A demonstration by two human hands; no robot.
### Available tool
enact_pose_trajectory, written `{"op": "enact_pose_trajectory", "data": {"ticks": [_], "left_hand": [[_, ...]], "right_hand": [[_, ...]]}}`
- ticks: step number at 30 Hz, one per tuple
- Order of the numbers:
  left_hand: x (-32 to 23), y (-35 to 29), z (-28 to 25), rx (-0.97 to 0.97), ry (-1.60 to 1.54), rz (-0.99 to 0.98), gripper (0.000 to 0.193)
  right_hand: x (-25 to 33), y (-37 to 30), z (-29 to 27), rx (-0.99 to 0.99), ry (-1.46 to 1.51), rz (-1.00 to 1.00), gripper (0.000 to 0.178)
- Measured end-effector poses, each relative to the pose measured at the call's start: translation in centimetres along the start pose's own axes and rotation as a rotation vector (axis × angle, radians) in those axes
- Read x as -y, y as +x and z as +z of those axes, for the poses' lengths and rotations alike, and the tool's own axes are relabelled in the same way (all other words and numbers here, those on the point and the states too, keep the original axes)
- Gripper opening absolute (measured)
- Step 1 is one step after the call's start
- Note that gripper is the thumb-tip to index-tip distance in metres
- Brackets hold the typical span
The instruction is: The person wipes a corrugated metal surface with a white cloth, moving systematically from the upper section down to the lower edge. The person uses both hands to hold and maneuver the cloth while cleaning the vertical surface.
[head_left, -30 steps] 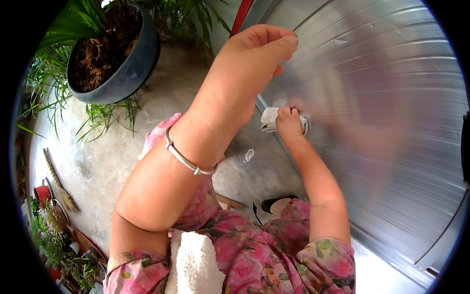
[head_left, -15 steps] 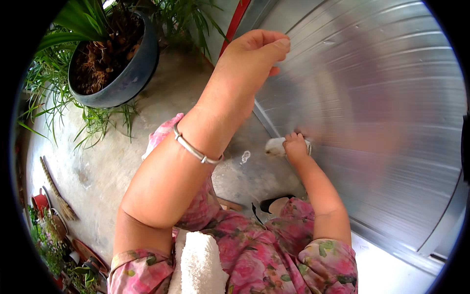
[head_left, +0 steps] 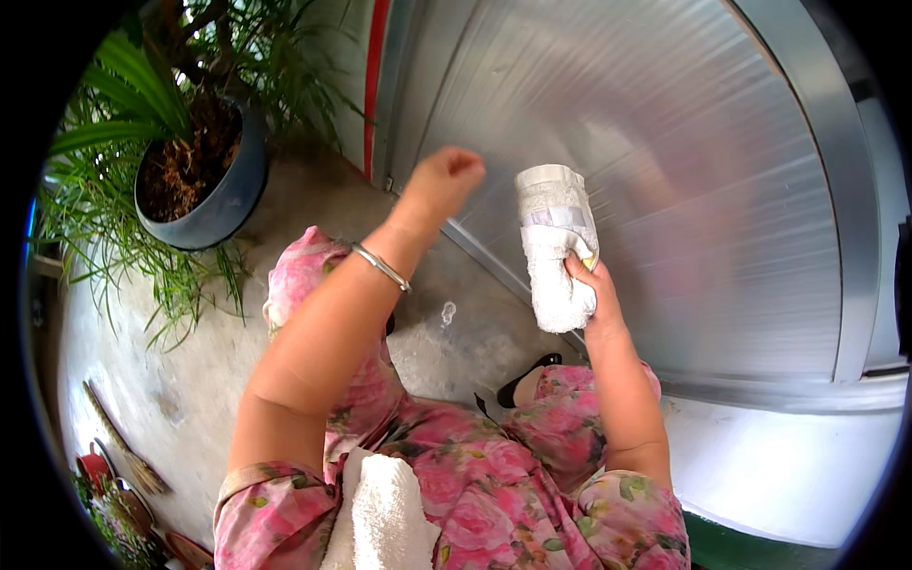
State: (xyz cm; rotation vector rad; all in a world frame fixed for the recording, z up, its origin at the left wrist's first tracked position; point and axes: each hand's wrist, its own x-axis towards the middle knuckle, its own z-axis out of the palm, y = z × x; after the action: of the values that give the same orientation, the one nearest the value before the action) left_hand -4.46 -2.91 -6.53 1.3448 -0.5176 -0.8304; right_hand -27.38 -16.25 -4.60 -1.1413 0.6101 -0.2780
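Observation:
My right hand (head_left: pixel 598 280) grips a folded white cloth (head_left: pixel 559 237), held up in front of the ribbed silvery panel (head_left: pixel 703 218). The cloth's thick folds stand above the hand, with a pale checked band across them and a bit of yellow by the thumb. My left hand (head_left: pixel 445 185), slightly blurred, is raised near the panel's left edge with its fingers curled in. Nothing shows in it, and a silver bangle (head_left: pixel 382 267) circles that forearm.
A large blue-grey pot (head_left: pixel 214 204) with leafy plants stands at far left. On the concrete floor (head_left: pixel 180 380) lie a straw broom (head_left: pixel 123 442) and smaller pots at lower left. A white towel (head_left: pixel 385 513) hangs over my front. A red strip (head_left: pixel 375 85) runs beside the panel frame.
My right hand has lifted the cloth from the panel's low edge, and more of the cloth shows. My left hand has drawn back, down and to the left. The view has shifted.

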Motion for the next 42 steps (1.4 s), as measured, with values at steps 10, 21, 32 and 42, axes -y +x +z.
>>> {"op": "enact_pose_trajectory", "data": {"ticks": [10,21,32,42], "left_hand": [[1.1,-3.3,9.1,0.652,-0.412,-0.214,0.067],[-0.2,-3.2,9.2,0.554,-0.517,-0.233,0.042],[0.7,-3.8,7.8,0.779,-0.499,-0.213,0.067],[-4.6,-4.2,8.4,0.434,-0.459,0.088,0.074]], "right_hand": [[2.5,-2.7,-0.2,-0.060,0.104,-0.083,0.034],[1.4,-2.9,-1.7,-0.073,0.160,-0.156,0.033],[0.8,-2.2,0.3,0.172,0.227,0.010,0.037],[2.0,-0.5,1.3,0.068,-0.073,-0.203,0.026]]}}
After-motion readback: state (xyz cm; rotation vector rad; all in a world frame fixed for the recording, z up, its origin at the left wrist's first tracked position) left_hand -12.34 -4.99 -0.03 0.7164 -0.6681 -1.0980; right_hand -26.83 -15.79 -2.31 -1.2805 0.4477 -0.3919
